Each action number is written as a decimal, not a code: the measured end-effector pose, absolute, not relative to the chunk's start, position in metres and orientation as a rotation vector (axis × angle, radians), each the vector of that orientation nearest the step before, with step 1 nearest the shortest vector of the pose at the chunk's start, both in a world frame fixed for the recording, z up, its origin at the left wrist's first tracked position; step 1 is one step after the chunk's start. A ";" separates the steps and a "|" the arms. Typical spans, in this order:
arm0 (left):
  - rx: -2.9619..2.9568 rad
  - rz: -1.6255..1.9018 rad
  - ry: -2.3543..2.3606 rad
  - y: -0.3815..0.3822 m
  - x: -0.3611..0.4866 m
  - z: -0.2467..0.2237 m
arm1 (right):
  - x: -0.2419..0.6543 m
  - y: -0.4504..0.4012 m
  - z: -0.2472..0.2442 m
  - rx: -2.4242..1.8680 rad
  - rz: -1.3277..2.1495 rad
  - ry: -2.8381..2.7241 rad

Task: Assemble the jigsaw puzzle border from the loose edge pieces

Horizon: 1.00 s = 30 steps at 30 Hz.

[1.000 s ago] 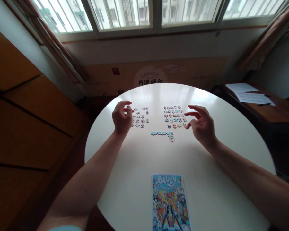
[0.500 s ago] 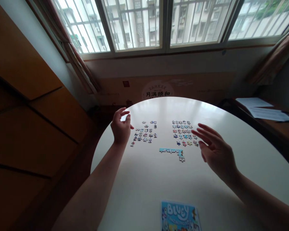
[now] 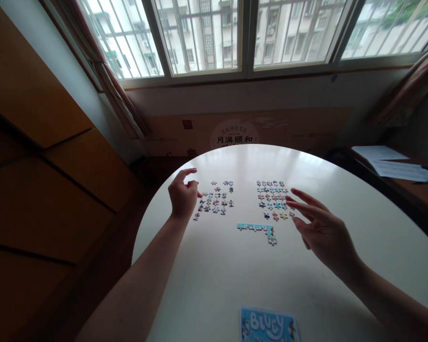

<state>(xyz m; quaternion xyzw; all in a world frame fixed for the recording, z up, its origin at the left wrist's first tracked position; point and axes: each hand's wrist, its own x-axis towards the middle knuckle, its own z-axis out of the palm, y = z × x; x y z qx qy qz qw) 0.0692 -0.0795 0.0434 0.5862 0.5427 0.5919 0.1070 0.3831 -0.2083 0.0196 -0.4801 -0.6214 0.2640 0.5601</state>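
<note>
My left hand [image 3: 183, 194] is held over the left of the white table, fingers apart and curled, with nothing in it. Just right of it lies a loose group of puzzle pieces [image 3: 216, 203]. My right hand [image 3: 323, 225] hovers with spread fingers and holds nothing. Its fingertips are at the right edge of a second group of pieces [image 3: 270, 197], laid out in rows, and hide some of them. Between the hands and nearer to me, a joined blue strip of pieces [image 3: 255, 227] turns a corner at its right end.
On the round white table [image 3: 207, 275], a blue Bluey box or sheet [image 3: 269, 325] lies at the near edge. Papers [image 3: 395, 169] and pens rest on a brown surface at the right. A wooden cabinet [image 3: 39, 190] stands left, windows beyond.
The view has shifted slightly, so the puzzle pieces and Bluey item sit lower. My left hand's fingers have changed their curl, and my right hand's fingers have spread a little more.
</note>
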 end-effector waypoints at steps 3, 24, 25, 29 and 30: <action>1.693 1.736 1.589 -0.080 0.070 0.044 | 0.382 -0.209 0.020 -1.137 0.599 -1.475; 1.641 1.756 1.547 -0.080 0.071 0.043 | 0.388 -0.211 0.027 -1.074 0.670 -1.310; 1.644 1.753 1.547 -0.080 0.071 0.042 | 0.388 -0.210 0.027 -1.082 0.679 -1.316; 1.653 1.753 1.543 -0.079 0.071 0.042 | 0.387 -0.209 0.026 -1.102 0.811 -1.267; 1.652 1.754 1.541 -0.079 0.070 0.042 | 0.386 -0.209 0.027 -1.106 0.863 -1.237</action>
